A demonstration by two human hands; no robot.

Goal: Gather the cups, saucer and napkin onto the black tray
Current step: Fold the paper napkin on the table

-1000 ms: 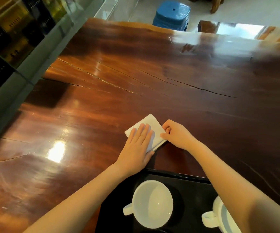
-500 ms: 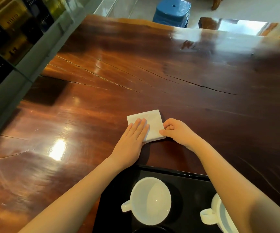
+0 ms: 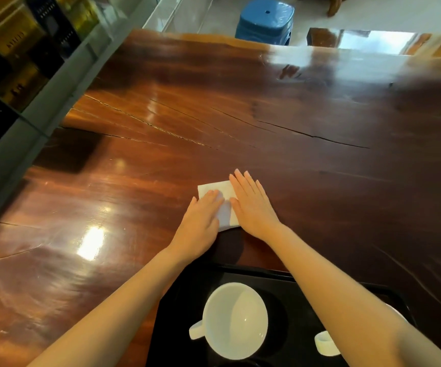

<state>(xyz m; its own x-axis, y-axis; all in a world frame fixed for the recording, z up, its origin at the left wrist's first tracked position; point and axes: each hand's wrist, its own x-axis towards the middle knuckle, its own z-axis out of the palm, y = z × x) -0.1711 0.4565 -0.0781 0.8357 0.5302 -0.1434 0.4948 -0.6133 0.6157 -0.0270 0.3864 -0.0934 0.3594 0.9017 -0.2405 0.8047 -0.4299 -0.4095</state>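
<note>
A folded white napkin [image 3: 220, 201] lies flat on the dark wooden table [image 3: 293, 123], just beyond the black tray [image 3: 177, 337]. My left hand [image 3: 201, 226] rests palm down on its left part. My right hand [image 3: 252, 205] lies flat with fingers stretched over its right edge. Both hands press on the napkin; neither grips it. On the tray stands an empty white cup [image 3: 234, 320] with its handle to the left. A second white cup [image 3: 325, 343] shows only its handle and a bit of rim behind my right forearm. No saucer is visible.
A blue plastic stool [image 3: 265, 19] stands on the floor past the table's far edge. A glass cabinet with dark shelves [image 3: 15, 49] runs along the table's left side. Long cracks cross the tabletop [image 3: 312, 135].
My right hand has opened from a closed pinch at the napkin's corner and now lies flat on the napkin. The napkin has been squared and flattened, and my left hand has slid slightly back.
</note>
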